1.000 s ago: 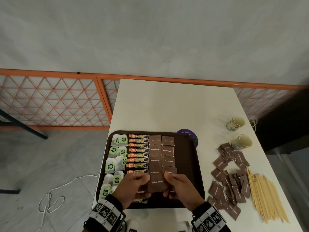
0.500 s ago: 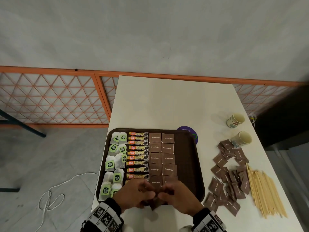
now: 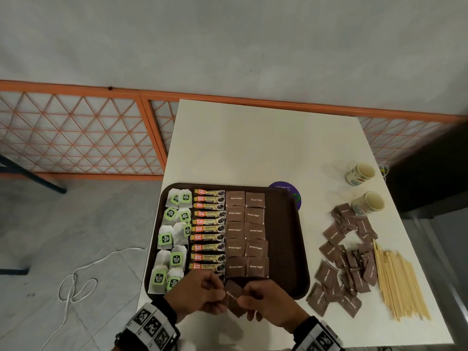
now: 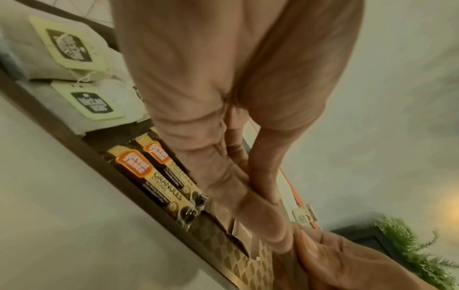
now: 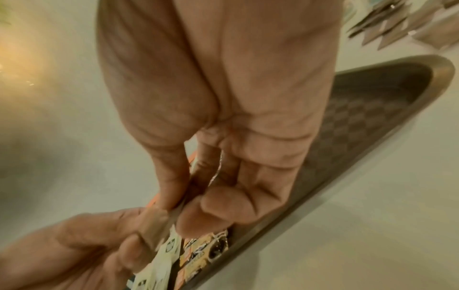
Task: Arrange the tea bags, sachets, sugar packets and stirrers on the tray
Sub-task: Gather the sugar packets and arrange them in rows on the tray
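Observation:
A dark brown tray lies on the white table. It holds green-tagged tea bags at the left, a column of granule sachets, then two columns of brown sugar packets. Both hands meet over the tray's near edge. My left hand and right hand pinch a small stack of brown sugar packets between thumbs and fingers. In the left wrist view my left hand hangs over the sachets. The right wrist view shows my right hand pinching the packets.
To the right of the tray, loose brown sugar packets lie in a heap beside a bundle of wooden stirrers. Two paper cups lie on their sides at the back right. A purple round coaster pokes out behind the tray.
Both hands drew the held sugar packets toward me, from over the tray's near rows to its front edge. The packet that lay flat between the hands is now bunched in the fingers.

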{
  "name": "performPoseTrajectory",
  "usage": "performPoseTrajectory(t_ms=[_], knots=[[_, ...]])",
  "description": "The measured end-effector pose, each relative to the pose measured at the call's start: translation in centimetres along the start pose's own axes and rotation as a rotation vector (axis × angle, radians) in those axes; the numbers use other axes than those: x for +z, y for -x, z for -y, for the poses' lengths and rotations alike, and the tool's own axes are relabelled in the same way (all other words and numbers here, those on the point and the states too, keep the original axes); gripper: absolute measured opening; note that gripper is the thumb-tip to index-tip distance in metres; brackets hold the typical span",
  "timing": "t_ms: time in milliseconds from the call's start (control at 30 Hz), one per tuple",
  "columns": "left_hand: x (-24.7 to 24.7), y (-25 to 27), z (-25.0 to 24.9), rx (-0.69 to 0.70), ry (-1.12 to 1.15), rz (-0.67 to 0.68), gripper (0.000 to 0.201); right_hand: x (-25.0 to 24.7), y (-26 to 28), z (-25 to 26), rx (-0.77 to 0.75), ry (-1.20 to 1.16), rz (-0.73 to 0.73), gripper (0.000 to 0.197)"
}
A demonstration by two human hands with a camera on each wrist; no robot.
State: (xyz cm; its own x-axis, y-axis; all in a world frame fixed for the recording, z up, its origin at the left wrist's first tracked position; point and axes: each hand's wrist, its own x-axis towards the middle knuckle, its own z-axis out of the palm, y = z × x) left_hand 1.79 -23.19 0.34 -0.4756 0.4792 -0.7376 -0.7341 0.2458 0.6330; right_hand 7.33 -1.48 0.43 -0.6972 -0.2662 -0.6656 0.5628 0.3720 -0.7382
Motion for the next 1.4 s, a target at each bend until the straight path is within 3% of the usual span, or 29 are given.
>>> performPoseTrajectory(t_ms=[167,267,367,933,1000,1067,1133,1200,1267,1333,1400], knots=[[-0.1,0.0,-0.3,-0.060,-0.173,0.120,0.019,-1.2,-1.1,-0.5,0.020,-0.006,-0.181,0.009],[-0.8,0.0,-0.4,-0.047,-0.238,-0.009,0.013,-2.0,-2.0,-1.5,0.083,0.103,-0.267,0.010],[-1.7,0.3,-0.3,-0.024,-0.213,-0.113,0.009,-2.0,-2.9,-2.6,0.144,0.186,-0.261,0.018],[-2.1,0.6,-0.5,0.029,-0.331,-0.115,0.006,-0.6,-3.9,-1.2,0.268,0.336,-0.434,0.035],[-1.6,0.4,-0.8,0.053,-0.434,-0.087,0.005,-0.8,-3.5,-1.3,0.214,0.352,-0.467,0.030],[-0.7,-0.2,-1.0,0.094,-0.607,-0.039,0.004,-0.8,-2.9,-1.0,0.111,0.417,-0.401,0.019],[0.7,-0.7,-1.3,0.171,-0.822,0.007,0.020,-0.7,-2.2,-0.9,0.028,0.463,-0.300,0.006],[2.0,-1.3,-1.4,0.214,-1.029,0.060,0.033,-1.5,-1.0,-1.3,-0.005,0.463,-0.295,0.007],[3.0,-1.8,-1.4,0.169,-1.157,0.106,0.038,-3.7,0.9,-2.2,0.021,0.415,-0.388,0.009],[3.7,-2.3,-1.4,0.186,-1.165,0.092,0.021,-6.7,3.0,-4.1,0.102,0.392,-0.574,0.023],[4.3,-2.7,-1.6,0.264,-1.077,-0.008,0.008,-9.7,4.8,-6.0,0.198,0.424,-0.753,0.029]])
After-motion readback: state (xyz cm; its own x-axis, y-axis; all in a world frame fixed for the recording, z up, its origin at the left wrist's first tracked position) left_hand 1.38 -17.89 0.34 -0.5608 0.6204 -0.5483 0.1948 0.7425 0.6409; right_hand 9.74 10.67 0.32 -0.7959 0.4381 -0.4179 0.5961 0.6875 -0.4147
